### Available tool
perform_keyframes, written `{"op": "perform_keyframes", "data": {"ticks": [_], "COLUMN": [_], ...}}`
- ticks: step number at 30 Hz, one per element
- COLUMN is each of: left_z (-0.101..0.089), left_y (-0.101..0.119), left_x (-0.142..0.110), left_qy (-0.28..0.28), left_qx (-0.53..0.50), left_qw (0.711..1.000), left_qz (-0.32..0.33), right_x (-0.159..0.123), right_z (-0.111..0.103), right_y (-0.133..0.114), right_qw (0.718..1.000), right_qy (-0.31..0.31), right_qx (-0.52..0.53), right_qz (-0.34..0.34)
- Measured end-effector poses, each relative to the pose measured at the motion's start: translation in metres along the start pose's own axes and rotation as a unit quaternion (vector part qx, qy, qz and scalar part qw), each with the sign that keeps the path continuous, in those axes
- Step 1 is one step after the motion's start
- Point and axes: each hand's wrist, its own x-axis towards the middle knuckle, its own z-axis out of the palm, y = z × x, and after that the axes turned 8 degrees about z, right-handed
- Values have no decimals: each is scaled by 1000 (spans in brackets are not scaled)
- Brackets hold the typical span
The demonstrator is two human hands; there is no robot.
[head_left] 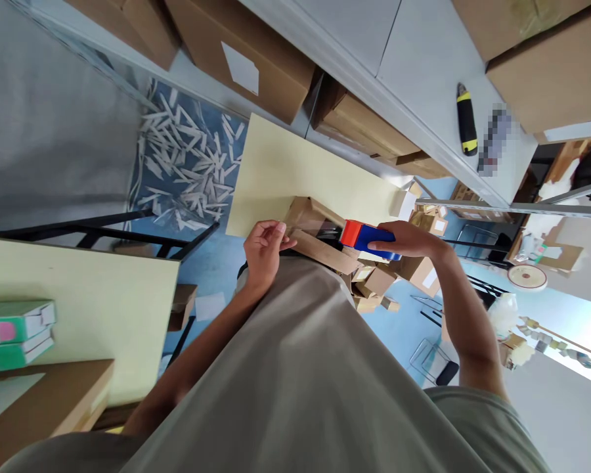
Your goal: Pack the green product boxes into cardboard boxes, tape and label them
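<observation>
My right hand [404, 240] is wrapped round a red and blue tape dispenser [369, 238], with its red end pointing left at a small cardboard box [320, 251]. The box lies on the pale yellow table [300, 151], close against my body. Flaps stand out from it, and a dark gap shows near the dispenser. At the box's left end, my left hand [264, 256] has thumb and forefinger pinched together by the cardboard. Whatever is between those fingertips is too small to make out.
Above the table runs a grey shelf [423, 98] bearing a black and yellow cutter [466, 121] and cardboard boxes [551, 72]. White strips [192, 157] litter the blue floor at left. Another table [128, 309] holds green boxes [20, 328]. More cartons [374, 286] lie right.
</observation>
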Motion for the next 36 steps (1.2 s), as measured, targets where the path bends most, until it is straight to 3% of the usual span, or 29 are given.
{"op": "perform_keyframes", "data": {"ticks": [5, 9, 14, 17, 25, 36], "left_z": [4, 0, -8, -7, -3, -9], "left_y": [14, 16, -7, -24, -33, -28], "left_x": [3, 11, 29, 38, 47, 53], "left_qy": [-1, -4, -30, -44, -34, -33], "left_qx": [11, 14, 15, 2, -10, 5], "left_qw": [999, 999, 998, 995, 991, 996], "left_qz": [33, 34, -47, -93, -128, -87], "right_x": [-29, -37, -17, -4, -5, 30], "right_z": [-15, -3, 35, 49, 51, 62], "right_y": [-5, -10, -5, 2, -1, 7], "right_qw": [1000, 999, 990, 988, 980, 975], "right_qy": [7, 0, -41, -29, -31, -57], "right_qx": [10, 52, 130, 147, 191, 212], "right_qz": [4, 1, 28, 47, 51, 38]}}
